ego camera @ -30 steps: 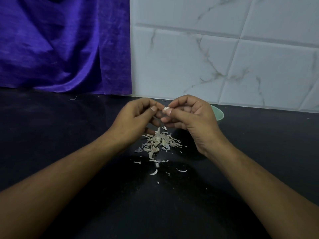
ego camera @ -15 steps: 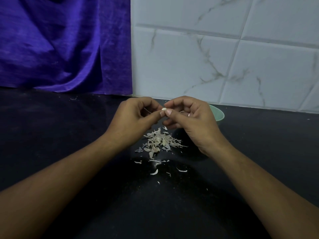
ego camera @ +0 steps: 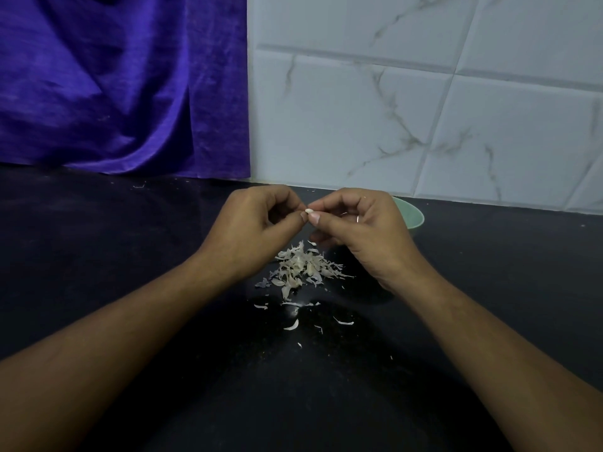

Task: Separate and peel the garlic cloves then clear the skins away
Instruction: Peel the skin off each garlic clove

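At centre frame, the thumb and forefinger of the right hand [ego camera: 362,231] pinch a small white garlic clove [ego camera: 309,210]. The curled fingertips of the left hand [ego camera: 257,225] meet it too, seemingly pinching its other end, though it is too small to be sure. Just below, a pile of skins [ego camera: 301,267] lies on the black counter [ego camera: 114,256]. A green bowl [ego camera: 415,216] shows behind the right hand.

A dark counter [ego camera: 130,272] carries a loose heap of pale garlic skins [ego camera: 301,267] at its middle, with stray flakes [ego camera: 291,325] scattered nearer the camera. A green bowl [ego camera: 413,216] stands behind and right of the heap, near the tiled wall [ego camera: 424,109].
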The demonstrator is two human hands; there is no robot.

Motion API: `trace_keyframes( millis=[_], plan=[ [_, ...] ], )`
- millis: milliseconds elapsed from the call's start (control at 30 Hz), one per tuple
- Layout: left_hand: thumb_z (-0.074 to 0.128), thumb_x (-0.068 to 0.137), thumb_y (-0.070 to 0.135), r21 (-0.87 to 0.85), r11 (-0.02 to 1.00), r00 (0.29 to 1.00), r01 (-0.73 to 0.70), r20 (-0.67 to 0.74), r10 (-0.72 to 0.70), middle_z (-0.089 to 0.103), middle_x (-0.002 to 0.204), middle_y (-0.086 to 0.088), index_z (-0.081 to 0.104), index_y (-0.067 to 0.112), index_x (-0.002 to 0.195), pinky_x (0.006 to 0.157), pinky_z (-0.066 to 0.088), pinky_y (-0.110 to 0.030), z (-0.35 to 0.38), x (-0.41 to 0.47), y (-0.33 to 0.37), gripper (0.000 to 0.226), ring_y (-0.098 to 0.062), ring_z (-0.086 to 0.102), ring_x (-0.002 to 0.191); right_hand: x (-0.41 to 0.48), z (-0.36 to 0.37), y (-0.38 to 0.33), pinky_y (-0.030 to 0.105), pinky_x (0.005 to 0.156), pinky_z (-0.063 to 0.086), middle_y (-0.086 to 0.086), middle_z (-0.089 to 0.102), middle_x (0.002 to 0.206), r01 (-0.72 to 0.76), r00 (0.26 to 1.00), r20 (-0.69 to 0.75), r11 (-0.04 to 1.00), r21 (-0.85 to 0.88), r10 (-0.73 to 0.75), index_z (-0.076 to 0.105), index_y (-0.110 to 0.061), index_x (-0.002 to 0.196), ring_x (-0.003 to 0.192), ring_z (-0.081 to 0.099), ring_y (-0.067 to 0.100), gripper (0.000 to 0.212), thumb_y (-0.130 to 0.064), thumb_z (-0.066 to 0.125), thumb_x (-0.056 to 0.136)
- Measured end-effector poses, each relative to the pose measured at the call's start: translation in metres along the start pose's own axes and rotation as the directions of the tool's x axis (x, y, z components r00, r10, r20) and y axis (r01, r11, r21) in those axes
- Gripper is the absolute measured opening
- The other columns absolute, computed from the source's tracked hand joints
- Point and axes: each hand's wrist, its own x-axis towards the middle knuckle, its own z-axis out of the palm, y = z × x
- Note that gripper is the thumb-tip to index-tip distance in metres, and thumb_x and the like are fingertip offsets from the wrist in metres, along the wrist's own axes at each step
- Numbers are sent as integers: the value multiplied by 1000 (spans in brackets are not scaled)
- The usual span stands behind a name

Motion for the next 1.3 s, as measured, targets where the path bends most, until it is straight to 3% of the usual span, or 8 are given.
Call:
trace_keyframes(
  millis=[167, 433, 600, 700, 1000, 1133, 1200, 1300],
  plan=[
    [65, 89, 35, -1, 999, 997, 32, 63, -32, 71, 73, 1, 69, 23, 80, 67, 56, -50, 1, -1, -1, 15, -24, 70, 70, -2, 4, -3, 27, 61, 58, 7, 74, 75, 15, 999, 30, 1000, 4, -15, 73, -2, 104, 67, 73, 21, 12, 4, 67, 95],
    [53, 105, 23, 27, 994, 987, 106, 118, -108, 71, 72, 0, 67, 22, 77, 71, 58, -50, 2, 0, -3, 31, -18, 70, 70, -1, -1, -11, 36, 69, 64, 13, 73, 88, -147, 988, -3, 948, 281, 154, 67, 3, 108, 71, 73, 23, 12, 1, 62, 97],
    [61, 102, 45, 139, 987, 996, 76, 39, -82, 65, 60, 11, 67, 20, 66, 58, 48, -29, 2, 2, -3, 44, -7, 60, 56, 0, -4, -14, 39, 72, 64, 15, 73, 85, -188, 981, 15, 919, 347, 195, 64, -3, 97, 70, 73, 25, 10, 5, 61, 94],
    [60, 100, 53, 153, 984, 995, 88, 36, -95, 68, 60, 2, 71, 21, 64, 61, 53, -40, 0, 2, -3, 49, -14, 63, 56, 1, -7, -15, 46, 76, 63, 15, 72, 84, -160, 985, -5, 934, 320, 170, 64, -4, 97, 69, 72, 27, 11, 5, 59, 94],
    [62, 101, 46, 116, 988, 990, 106, 77, -115, 76, 80, 16, 77, 30, 90, 74, 62, -43, 1, 0, -3, 25, 0, 71, 74, 4, -15, -11, 28, 88, 59, 16, 79, 95, -34, 998, -50, 991, 129, 40, 72, -1, 106, 91, 76, 21, 12, -2, 70, 94],
    [65, 99, 45, 123, 989, 994, 89, 50, -95, 72, 73, 12, 73, 29, 87, 71, 61, -43, 2, -1, -3, 22, -3, 70, 70, 5, -14, -11, 41, 94, 61, 16, 78, 103, 13, 998, -55, 995, 102, -8, 74, -1, 103, 100, 76, 28, 10, -5, 70, 95],
    [66, 99, 42, 111, 991, 996, 75, 43, -80, 72, 77, 14, 72, 30, 91, 72, 61, -41, 2, -1, -2, 15, -3, 70, 73, 5, -13, -11, 42, 91, 62, 17, 76, 106, 13, 999, -48, 993, 121, -7, 73, 0, 103, 95, 77, 28, 9, -4, 69, 96],
    [69, 98, 33, 95, 993, 997, 67, 43, -71, 73, 82, 14, 74, 31, 100, 74, 62, -41, 1, -1, -2, 6, -3, 71, 74, 5, -14, -14, 29, 78, 61, 19, 77, 95, 21, 999, -51, 992, 121, -15, 73, -2, 100, 77, 76, 27, 7, -2, 70, 94]
  ],
)
